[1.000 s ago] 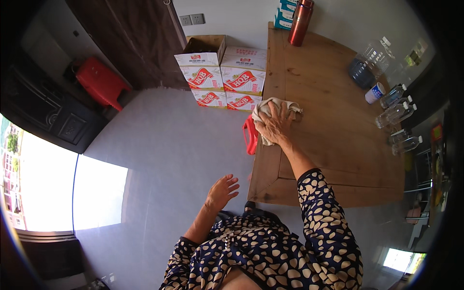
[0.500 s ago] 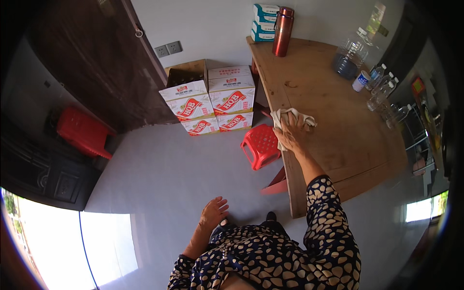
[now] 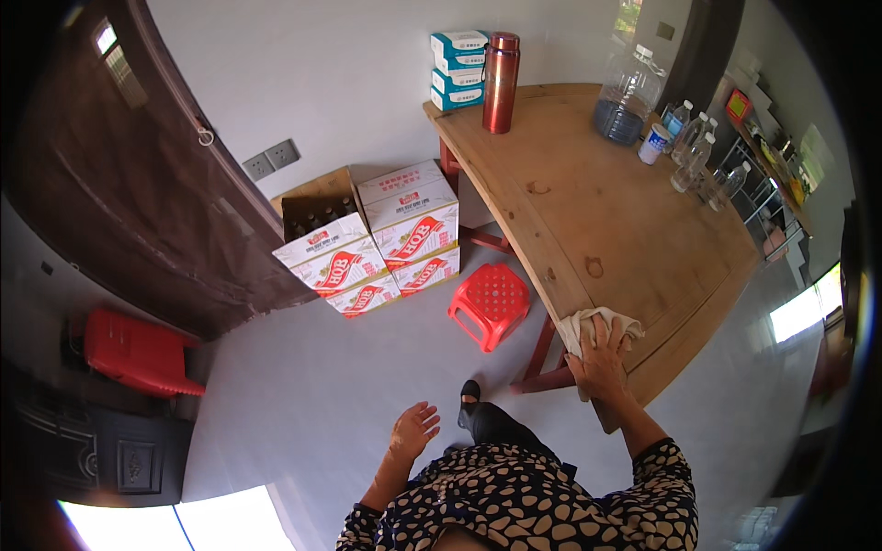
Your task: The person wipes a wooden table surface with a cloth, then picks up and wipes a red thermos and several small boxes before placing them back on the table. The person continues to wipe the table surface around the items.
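My right hand presses a crumpled off-white cloth onto the wooden table, close to its near left edge. The fingers lie stretched over the cloth, keeping hold of it, and part of it is hidden beneath them. Away from the table, my left hand hangs over the floor. Its fingers are apart and nothing is in it. A red plastic stool stands beside the table's left edge, between the two hands and farther off.
On the table's far side are a red flask, stacked teal-and-white boxes, a large plastic jug, a white-and-blue cup and several clear bottles. Cartons stand by the wall. A red chair is at left.
The cloth and my right hand have come nearer along the table's left edge. My view has shifted, and a leg now reaches forward. The left hand stays open over the floor.
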### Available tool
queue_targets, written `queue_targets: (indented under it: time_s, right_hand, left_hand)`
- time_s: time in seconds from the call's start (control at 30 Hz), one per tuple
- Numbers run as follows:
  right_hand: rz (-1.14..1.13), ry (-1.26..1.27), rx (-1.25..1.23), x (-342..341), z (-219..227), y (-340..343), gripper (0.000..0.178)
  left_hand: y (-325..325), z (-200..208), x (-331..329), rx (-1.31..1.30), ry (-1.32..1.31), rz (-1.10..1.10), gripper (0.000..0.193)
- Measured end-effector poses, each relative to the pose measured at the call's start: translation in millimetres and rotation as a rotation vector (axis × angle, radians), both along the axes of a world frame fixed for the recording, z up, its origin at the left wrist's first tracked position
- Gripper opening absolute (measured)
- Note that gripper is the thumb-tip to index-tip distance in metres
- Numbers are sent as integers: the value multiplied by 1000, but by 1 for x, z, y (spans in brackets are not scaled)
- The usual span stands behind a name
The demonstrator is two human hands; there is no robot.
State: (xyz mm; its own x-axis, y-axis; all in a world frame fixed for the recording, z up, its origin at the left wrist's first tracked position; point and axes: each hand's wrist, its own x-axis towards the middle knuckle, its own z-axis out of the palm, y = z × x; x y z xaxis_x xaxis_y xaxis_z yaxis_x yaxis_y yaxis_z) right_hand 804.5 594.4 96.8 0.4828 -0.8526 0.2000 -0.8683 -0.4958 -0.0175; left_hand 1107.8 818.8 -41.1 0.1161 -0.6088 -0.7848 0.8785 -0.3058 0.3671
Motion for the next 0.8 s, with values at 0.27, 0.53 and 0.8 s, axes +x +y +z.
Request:
queue_targets:
  time_s: [0.27,0.53,0.8]
  right_hand:
    - [4,-34,-13,102,-2,-106,53]
    - [99,-130,-81,214,-1,-227,53]
    - [163,-150,-152,316,-7,-332,60]
  left_hand:
    - [-78,5,74,42,-84,-21,43]
    - [-181,42,134,57,-187,-57,38]
    - [-250,34,185,84,-174,-180,36]
